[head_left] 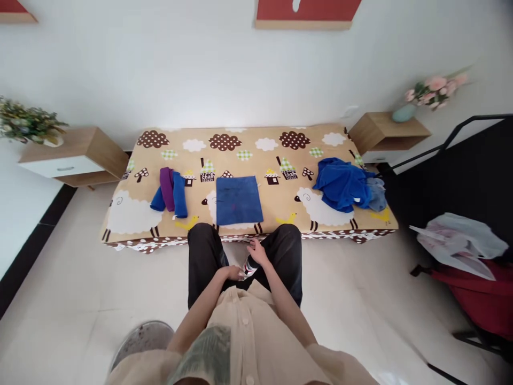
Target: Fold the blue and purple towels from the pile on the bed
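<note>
My left hand [233,272] rests low between my thighs, its fingertips close to a striped black, white and red thing [249,266] that may be a sock or shoe. Whether it touches that is unclear. My right hand [257,252] lies by the inside of my right thigh with fingers loosely apart and nothing in them. In front of my knees, a blue cloth [238,200] is spread flat on the patterned bed cover [276,187]. Rolled or folded cloths, a purple one [167,188] and a blue one [180,194], lie to its left. A crumpled heap of blue cloths [344,184] sits at the right.
Wooden bedside cabinets stand at the left [72,158] and right [388,131], with flowers on them. A black-framed chair or rack [449,160] at the right holds a plastic bag [460,240] and red fabric [476,291]. Behind me on the left is a round stool or bin [142,339].
</note>
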Tool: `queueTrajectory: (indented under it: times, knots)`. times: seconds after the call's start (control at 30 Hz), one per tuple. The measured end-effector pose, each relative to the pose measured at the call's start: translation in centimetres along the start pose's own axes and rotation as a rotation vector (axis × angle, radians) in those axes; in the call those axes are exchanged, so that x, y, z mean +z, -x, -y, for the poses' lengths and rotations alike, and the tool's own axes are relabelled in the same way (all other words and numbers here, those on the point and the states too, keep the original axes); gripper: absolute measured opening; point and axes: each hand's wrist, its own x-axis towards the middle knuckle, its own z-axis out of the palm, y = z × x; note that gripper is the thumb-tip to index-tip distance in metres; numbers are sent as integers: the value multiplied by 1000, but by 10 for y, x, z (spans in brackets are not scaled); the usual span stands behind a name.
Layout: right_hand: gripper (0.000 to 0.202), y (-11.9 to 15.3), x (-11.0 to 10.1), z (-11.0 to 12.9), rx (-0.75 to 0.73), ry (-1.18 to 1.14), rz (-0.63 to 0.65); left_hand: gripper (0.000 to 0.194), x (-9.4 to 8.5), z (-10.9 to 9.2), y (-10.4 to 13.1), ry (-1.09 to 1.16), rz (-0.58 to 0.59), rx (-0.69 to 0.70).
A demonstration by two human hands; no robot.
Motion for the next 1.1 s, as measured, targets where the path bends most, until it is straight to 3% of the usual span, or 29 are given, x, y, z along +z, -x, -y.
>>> queueTrajectory:
  times: [0.1, 0.27, 0.57, 0.67, 1.1]
  knots:
    - [46, 13, 9, -5, 69, -53, 0, 19, 5, -1, 1, -17, -45, -20]
    - [39, 5, 10, 8, 128, -169, -96, 10, -11, -11, -6, 112, -215, 11]
    - [43, -42, -14, 21, 211, -498, -141, 31, -86, -25, -25, 601, -451, -40]
    - [49, -55, -17, 21, 230, -574, -132, 38, -101, -24, -26, 720, -482, -73]
    - [39, -97, -13, 19, 301, -826, -224, 56, -117, -18, -66, 974, -544, -90]
